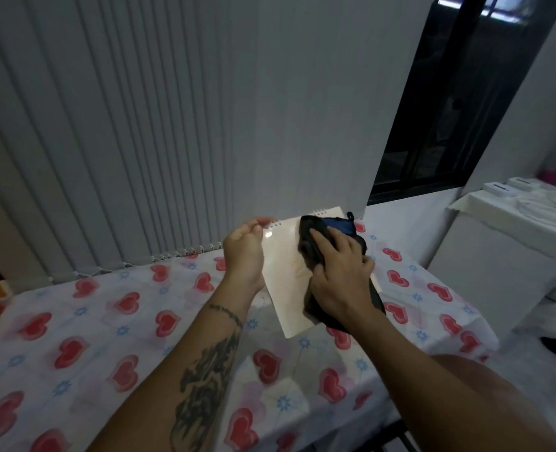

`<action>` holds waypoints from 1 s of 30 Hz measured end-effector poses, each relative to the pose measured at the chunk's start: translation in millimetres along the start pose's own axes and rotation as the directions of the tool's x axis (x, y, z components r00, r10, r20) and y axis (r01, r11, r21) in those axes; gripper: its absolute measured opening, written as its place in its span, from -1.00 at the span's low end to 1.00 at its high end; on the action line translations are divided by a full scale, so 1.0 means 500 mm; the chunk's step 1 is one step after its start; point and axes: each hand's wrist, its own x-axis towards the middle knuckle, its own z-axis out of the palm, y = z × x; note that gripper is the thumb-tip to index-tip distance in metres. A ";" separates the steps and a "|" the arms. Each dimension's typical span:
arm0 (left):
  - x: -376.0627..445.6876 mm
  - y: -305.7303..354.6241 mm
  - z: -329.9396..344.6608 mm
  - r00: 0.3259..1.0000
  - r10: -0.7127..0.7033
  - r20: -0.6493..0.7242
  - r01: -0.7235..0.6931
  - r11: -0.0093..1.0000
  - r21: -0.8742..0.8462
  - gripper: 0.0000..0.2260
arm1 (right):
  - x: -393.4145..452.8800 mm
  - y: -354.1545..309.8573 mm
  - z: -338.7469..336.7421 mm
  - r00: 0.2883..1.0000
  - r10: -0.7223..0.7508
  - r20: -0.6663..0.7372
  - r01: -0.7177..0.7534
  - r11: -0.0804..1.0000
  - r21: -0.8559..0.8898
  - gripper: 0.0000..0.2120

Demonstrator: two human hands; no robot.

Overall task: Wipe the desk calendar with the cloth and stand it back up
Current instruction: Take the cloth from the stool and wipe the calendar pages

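The desk calendar (286,272) is a pale, glossy, spiral-bound card, held tilted above the table. My left hand (244,256) grips its left edge near the spiral binding. My right hand (338,272) presses a black and blue cloth (316,238) flat against the calendar's right half. The cloth hangs down past my wrist and hides that side of the calendar.
The table (107,337) wears a white cover printed with red hearts. Grey vertical blinds (139,141) hang right behind it. A dark window (449,109) is at the upper right. A white cabinet (515,243) with small white items stands to the right.
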 end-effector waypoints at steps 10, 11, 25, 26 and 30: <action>0.030 0.057 -0.039 0.989 0.007 -0.148 -0.015 0.998 -0.056 -0.70 | -0.089 0.038 0.000 0.849 -0.515 0.121 0.521 0.853 -0.020 -0.46; 0.031 0.059 -0.043 0.987 -0.006 -0.160 -0.003 0.998 -0.060 -0.69 | -0.084 0.046 -0.005 0.855 -0.507 0.108 0.513 0.858 -0.034 -0.46; 0.000 0.040 0.006 1.000 -0.006 -0.005 0.006 0.999 -0.045 -0.71 | -0.026 -0.022 -0.025 0.949 -0.290 0.121 0.299 0.952 -0.069 -0.33; -0.001 0.039 0.004 1.000 0.001 0.000 -0.001 0.999 -0.040 -0.71 | -0.023 -0.012 -0.024 0.948 -0.281 0.148 0.294 0.953 -0.068 -0.33; -0.016 0.026 -0.003 0.999 -0.001 0.043 0.003 0.999 -0.047 -0.70 | -0.037 -0.012 -0.013 0.950 -0.303 0.074 0.311 0.937 -0.159 -0.41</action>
